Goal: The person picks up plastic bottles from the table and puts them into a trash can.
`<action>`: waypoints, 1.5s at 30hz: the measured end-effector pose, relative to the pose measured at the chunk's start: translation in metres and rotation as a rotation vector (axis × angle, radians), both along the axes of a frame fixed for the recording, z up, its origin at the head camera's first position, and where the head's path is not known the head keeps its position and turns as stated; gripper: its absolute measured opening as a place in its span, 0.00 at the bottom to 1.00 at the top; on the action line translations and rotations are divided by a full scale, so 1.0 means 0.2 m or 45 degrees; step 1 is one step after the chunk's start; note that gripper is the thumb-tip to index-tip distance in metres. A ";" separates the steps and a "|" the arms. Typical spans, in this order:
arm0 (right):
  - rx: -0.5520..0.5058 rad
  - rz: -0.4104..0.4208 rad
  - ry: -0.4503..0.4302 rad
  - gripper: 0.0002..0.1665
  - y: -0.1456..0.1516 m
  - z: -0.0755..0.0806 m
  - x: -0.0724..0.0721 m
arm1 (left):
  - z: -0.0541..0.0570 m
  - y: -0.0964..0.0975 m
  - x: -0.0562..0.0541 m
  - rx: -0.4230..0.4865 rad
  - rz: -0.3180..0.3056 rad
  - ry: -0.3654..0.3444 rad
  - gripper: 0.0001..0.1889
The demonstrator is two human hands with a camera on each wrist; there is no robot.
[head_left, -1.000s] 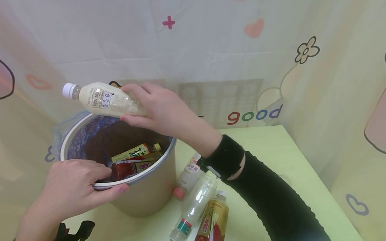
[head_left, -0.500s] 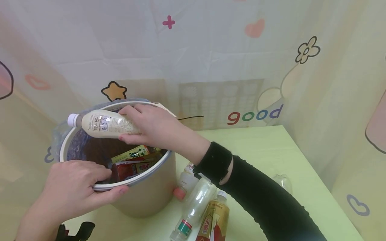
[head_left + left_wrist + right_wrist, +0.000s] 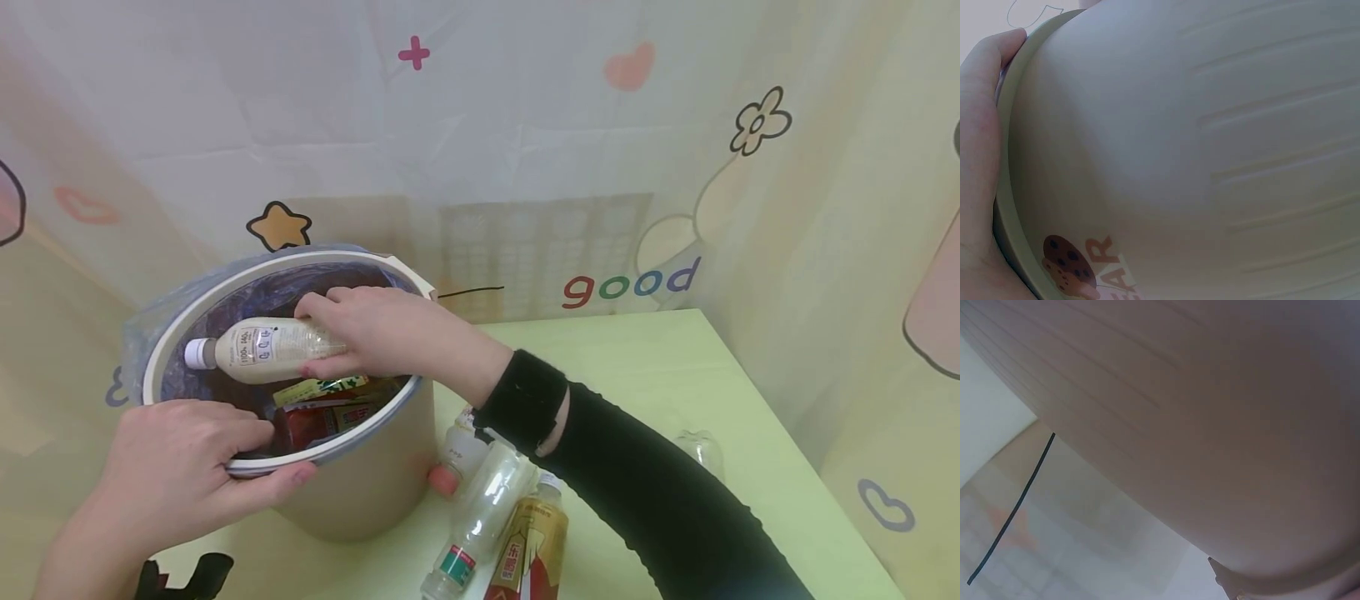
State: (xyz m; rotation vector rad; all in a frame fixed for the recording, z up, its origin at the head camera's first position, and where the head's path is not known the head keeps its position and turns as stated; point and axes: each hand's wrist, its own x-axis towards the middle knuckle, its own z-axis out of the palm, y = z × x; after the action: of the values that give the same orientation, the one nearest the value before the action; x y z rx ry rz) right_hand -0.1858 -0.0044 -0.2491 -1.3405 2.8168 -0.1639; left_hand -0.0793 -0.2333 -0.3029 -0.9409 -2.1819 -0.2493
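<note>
My right hand (image 3: 390, 329) grips a cream-coloured plastic bottle (image 3: 258, 354) by its base end. The bottle lies nearly level in the mouth of a beige trash bin (image 3: 375, 483), white cap pointing left. My left hand (image 3: 180, 462) holds the bin's near-left rim, thumb outside and fingers over the edge. In the left wrist view that hand (image 3: 979, 144) lies along the rim beside the ribbed bin wall (image 3: 1129, 125). Inside the bin are a yellow-labelled bottle (image 3: 311, 392) and a red bottle (image 3: 311, 427). The right wrist view shows mostly the bin's outer wall (image 3: 1147, 425).
Right of the bin, on the pale green table (image 3: 622, 358), lie a pink-capped bottle (image 3: 461, 450), a clear bottle (image 3: 487, 500) and a gold-and-red bottle (image 3: 536, 533). Another clear bottle (image 3: 701, 450) is partly behind the right sleeve. A printed curtain (image 3: 525, 125) hangs behind.
My right hand has lowered the cream bottle from above the bin into its mouth, also shifting it slightly right. The left hand keeps its hold on the rim.
</note>
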 end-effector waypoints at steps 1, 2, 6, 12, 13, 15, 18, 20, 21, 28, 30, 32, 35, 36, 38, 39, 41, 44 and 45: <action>0.010 0.001 -0.009 0.37 0.00 0.00 0.00 | 0.00 0.00 0.00 -0.002 0.002 -0.001 0.34; 0.017 0.003 -0.016 0.37 0.00 0.00 0.00 | 0.00 0.00 0.00 -0.004 0.005 -0.002 0.34; 0.035 0.010 -0.041 0.37 -0.01 0.00 0.00 | 0.00 0.00 0.00 -0.011 0.014 -0.009 0.34; 0.037 0.008 -0.062 0.36 0.00 0.00 0.00 | 0.00 0.00 0.00 -0.016 0.025 -0.026 0.34; 0.033 0.010 -0.068 0.37 0.00 0.00 0.00 | 0.00 0.00 0.00 -0.016 0.026 -0.028 0.34; 0.020 0.025 -0.071 0.38 0.00 0.00 0.00 | 0.00 0.00 0.00 -0.014 0.025 -0.027 0.34; -0.020 0.038 -0.041 0.43 0.00 0.00 0.00 | 0.00 0.00 0.00 -0.008 0.014 -0.025 0.34; -0.054 0.045 -0.007 0.45 0.01 0.00 0.00 | 0.00 0.00 0.00 -0.003 0.005 -0.017 0.34; -0.069 0.047 0.011 0.45 0.01 0.00 0.00 | 0.00 0.00 0.00 -0.002 0.004 -0.015 0.34; -0.084 0.050 0.029 0.41 0.01 0.00 0.01 | 0.00 0.00 0.00 0.000 0.007 -0.008 0.33; -0.078 0.046 0.030 0.40 0.01 0.00 0.01 | 0.00 0.00 0.00 0.000 0.007 -0.008 0.33; -0.072 0.043 0.031 0.40 0.01 0.00 0.01 | 0.00 0.00 0.00 -0.002 0.009 -0.008 0.33; -0.067 0.037 0.025 0.40 0.01 0.00 0.01 | 0.00 0.00 0.00 -0.004 0.009 -0.006 0.33; -0.064 0.035 0.024 0.40 0.01 0.00 0.01 | 0.00 0.00 0.00 -0.005 0.010 -0.005 0.33; -0.058 0.029 0.023 0.40 0.01 0.00 0.01 | 0.00 0.00 0.00 -0.007 0.014 -0.007 0.33; -0.055 0.025 0.022 0.40 0.01 0.00 0.01 | 0.00 0.00 0.00 -0.007 0.014 -0.008 0.33; -0.051 0.022 0.023 0.40 0.01 0.00 0.01 | 0.00 0.00 0.00 -0.008 0.014 -0.009 0.33; -0.073 0.038 0.040 0.39 0.01 0.00 0.01 | 0.00 0.00 0.00 -0.010 0.013 -0.006 0.33; -0.088 0.045 0.046 0.39 0.02 0.00 0.01 | 0.00 0.00 0.00 -0.011 0.013 -0.006 0.33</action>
State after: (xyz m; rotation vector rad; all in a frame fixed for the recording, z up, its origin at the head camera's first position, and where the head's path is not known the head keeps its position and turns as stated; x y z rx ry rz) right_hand -0.1840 -0.0010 -0.2488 -1.4199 2.8401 -0.2410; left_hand -0.0798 -0.2334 -0.3028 -0.9344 -2.1931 -0.2374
